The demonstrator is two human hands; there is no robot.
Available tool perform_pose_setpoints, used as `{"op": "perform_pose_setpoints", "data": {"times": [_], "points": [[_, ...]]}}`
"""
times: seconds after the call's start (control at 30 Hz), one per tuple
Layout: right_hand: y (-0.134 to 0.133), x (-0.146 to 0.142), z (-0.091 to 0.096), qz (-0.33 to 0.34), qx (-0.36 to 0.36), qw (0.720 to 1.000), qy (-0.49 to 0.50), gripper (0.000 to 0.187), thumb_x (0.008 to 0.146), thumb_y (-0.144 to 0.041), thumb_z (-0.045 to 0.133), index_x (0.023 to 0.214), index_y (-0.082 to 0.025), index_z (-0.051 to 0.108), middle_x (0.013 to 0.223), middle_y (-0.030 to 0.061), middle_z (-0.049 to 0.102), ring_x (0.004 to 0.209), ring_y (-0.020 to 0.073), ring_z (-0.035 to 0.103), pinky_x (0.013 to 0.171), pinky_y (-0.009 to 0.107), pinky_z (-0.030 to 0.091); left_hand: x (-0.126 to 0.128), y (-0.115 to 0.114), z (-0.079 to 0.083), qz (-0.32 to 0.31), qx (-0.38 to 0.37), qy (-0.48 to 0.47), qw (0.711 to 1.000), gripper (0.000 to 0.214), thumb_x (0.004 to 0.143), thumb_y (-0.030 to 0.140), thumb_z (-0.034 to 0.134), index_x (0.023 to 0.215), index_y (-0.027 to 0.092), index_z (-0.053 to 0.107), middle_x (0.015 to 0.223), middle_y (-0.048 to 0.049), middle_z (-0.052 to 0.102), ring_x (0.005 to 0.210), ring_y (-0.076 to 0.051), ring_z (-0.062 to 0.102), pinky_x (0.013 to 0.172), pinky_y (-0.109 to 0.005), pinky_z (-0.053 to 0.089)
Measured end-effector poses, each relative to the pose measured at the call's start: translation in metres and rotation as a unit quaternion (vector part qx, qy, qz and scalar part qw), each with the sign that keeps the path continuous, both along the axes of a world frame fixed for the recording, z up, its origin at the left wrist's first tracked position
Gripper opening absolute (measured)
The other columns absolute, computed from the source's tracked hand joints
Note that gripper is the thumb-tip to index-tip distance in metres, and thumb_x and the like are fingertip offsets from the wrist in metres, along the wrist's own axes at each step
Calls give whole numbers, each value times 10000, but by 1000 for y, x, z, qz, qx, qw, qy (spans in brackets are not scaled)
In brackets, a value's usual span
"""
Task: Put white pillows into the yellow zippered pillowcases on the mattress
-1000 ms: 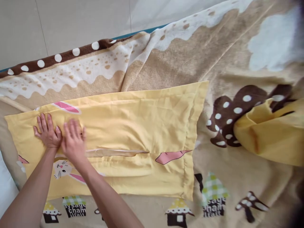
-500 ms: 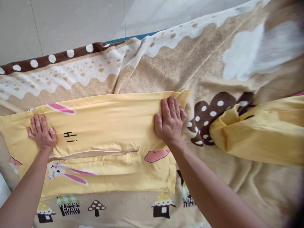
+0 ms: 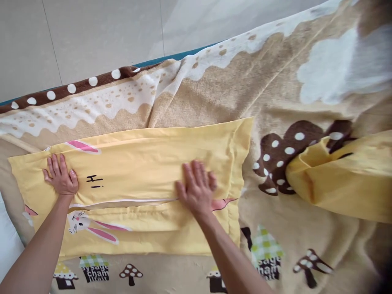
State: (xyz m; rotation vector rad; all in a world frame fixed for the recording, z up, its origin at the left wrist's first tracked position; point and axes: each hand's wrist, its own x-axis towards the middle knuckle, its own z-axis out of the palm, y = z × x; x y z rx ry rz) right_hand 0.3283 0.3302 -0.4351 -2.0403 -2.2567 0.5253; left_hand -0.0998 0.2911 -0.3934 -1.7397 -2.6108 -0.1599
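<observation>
A yellow pillowcase [image 3: 137, 163] printed with rabbits lies spread on a beige patterned blanket [image 3: 211, 98]. A long slit with a white edge runs across its lower half. My left hand [image 3: 63, 177] rests flat on the pillowcase's left part, fingers spread, close to the "Hi" lettering. Slightly blurred, my right hand [image 3: 197, 188] is over the right part of the pillowcase, palm down with fingers stretched out; whether it presses on the cloth I cannot tell. Neither hand holds anything.
Another bunched yellow cloth [image 3: 346, 179] lies on the blanket at the right. Beyond the blanket's far edge is a grey tiled floor [image 3: 101, 36], with a strip of blue [image 3: 180, 55] along that edge. Something white [image 3: 9, 241] shows at the lower left.
My right hand has moved left and toward me, away from the pillowcase's right edge, which now shows its seam. My left hand stays flat in place on the cloth. The view has shifted slightly.
</observation>
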Motion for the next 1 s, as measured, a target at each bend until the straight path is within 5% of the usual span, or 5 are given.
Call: {"op": "perform_pose_setpoints", "data": {"times": [0.2, 0.53, 0.7, 0.87, 1.0], "points": [[-21, 69, 14, -132, 53, 988, -60, 614, 977, -441, 313, 1498, -123, 374, 1554, 215, 354, 1423, 325, 367, 1113, 553, 248, -1, -2, -2, -13, 9, 7, 1000, 672, 910, 413, 327, 1509, 110, 347, 1575, -207, 317, 1491, -324, 213, 1180, -551, 56], [-274, 68, -4, -84, 50, 987, -127, 635, 970, -353, 338, 1555, -128, 241, 1469, 240, 459, 1310, 369, 482, 1006, 541, 389, -4, -4, -5, -44, 37, 41, 998, 645, 931, 393, 318, 1514, 115, 338, 1556, -211, 353, 1479, -325, 243, 1170, -541, 86], [-279, 75, -2, -162, -7, 982, -95, 658, 966, -458, 287, 1518, -103, 339, 1429, 241, 504, 1289, 384, 504, 1013, 586, 401, -4, -3, -4, -45, 37, 43, 997, 650, 934, 397, 314, 1518, 110, 325, 1561, -214, 339, 1479, -332, 237, 1166, -552, 90], [-252, 29, -16, -437, 49, 890, -116, 682, 965, -459, 265, 1513, -60, 338, 1479, 284, 424, 1360, 440, 413, 1012, 657, 389, -4, 0, -5, -37, 36, 46, 998, 644, 947, 407, 278, 1522, 119, 318, 1568, -205, 331, 1481, -328, 233, 1166, -550, 90], [-241, 12, -29, -485, 62, 862, -132, 655, 972, -406, 224, 1508, -47, 338, 1473, 297, 423, 1374, 440, 393, 1015, 682, 348, -4, 3, -3, -37, 34, 53, 997, 643, 956, 407, 257, 1530, 120, 295, 1570, -206, 325, 1484, -328, 225, 1165, -555, 100]]}}
